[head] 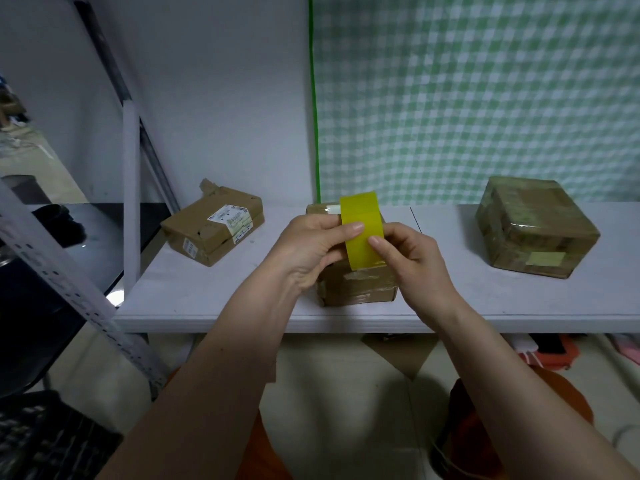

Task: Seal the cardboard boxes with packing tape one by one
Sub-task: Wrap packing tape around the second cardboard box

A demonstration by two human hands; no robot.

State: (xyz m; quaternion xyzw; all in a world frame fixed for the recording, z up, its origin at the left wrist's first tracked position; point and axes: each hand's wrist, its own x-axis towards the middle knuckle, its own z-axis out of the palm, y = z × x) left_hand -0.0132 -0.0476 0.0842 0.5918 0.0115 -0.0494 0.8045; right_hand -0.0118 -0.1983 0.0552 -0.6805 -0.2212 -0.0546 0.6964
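Observation:
A yellow roll of packing tape (362, 220) is held upright between both hands, above a small cardboard box (356, 287) at the middle of the white table (214, 299). My left hand (311, 247) grips the roll's left side, thumb on its face. My right hand (408, 254) pinches the roll's right side, thumb on the tape surface. The roll and hands hide most of this box's top. A flat cardboard box with labels (213, 226) lies at the left. A larger box wrapped in tape (535, 226) sits at the right.
A white wall and a green checked curtain (485, 98) stand behind the table. A slanted metal shelf post (79, 289) and a dark surface are at the left. Orange stools (519, 420) and a cardboard piece lie on the floor below the table edge.

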